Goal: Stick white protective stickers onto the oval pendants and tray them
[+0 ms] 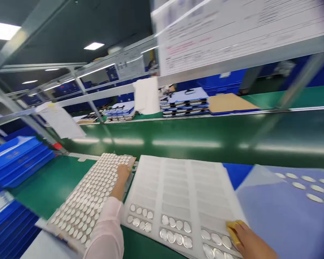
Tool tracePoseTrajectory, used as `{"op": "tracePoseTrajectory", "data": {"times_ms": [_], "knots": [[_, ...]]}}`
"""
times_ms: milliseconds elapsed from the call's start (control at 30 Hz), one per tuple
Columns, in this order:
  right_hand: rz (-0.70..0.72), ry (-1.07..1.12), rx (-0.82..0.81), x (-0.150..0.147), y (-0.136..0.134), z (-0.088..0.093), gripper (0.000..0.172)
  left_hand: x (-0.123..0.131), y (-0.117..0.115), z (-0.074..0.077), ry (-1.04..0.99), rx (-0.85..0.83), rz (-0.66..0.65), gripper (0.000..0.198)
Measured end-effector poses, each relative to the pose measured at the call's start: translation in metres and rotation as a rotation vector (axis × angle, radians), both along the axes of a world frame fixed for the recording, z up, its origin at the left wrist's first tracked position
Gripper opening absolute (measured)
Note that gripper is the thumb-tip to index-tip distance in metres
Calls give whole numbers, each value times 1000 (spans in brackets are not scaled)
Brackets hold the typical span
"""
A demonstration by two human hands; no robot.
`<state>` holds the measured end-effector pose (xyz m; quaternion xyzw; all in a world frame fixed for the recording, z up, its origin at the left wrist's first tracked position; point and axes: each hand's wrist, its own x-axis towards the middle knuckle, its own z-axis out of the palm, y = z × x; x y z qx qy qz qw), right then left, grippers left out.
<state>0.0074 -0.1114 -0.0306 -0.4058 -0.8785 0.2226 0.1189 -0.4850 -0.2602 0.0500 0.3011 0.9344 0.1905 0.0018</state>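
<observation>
My left hand point(122, 176) lies at the far edge of a large sheet of round silver discs point(81, 201), its fingers curled over that edge, and a pale pink sleeve point(105, 230) covers the forearm. To the right lies a white tray sheet point(178, 190) with rows of shallow pockets, and silver discs fill the pockets nearest me. My right hand point(248, 242) pinches a yellow pad point(233, 230) at the sheet's near right corner. Beyond it lies a translucent blue sheet point(283, 216) carrying more silver discs.
A green-topped workbench point(151, 140) runs ahead, with blue bins point(16, 162) stacked at the left. Across it, a person in white point(146, 95) stands beside stacked blue trays point(185, 102) and a cardboard sheet point(230, 103). A paper notice point(240, 32) hangs overhead on a metal rail.
</observation>
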Motion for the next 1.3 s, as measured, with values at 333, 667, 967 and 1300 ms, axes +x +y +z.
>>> {"op": "tracePoseTrajectory", "data": {"times_ms": [333, 667, 967, 1300], "knots": [[-415, 125, -82, 93, 111, 49, 18, 149, 97, 25, -242, 209, -852, 23], [-660, -5, -71, 138, 220, 34, 28, 416, 286, -8, -273, -112, -1523, 38], [-671, -86, -66, 140, 220, -1, 30, 425, 381, -37, 32, -332, -1229, 39], [-620, -140, -89, 135, 224, 10, 32, 423, 401, -31, 142, -518, -1317, 32]]}}
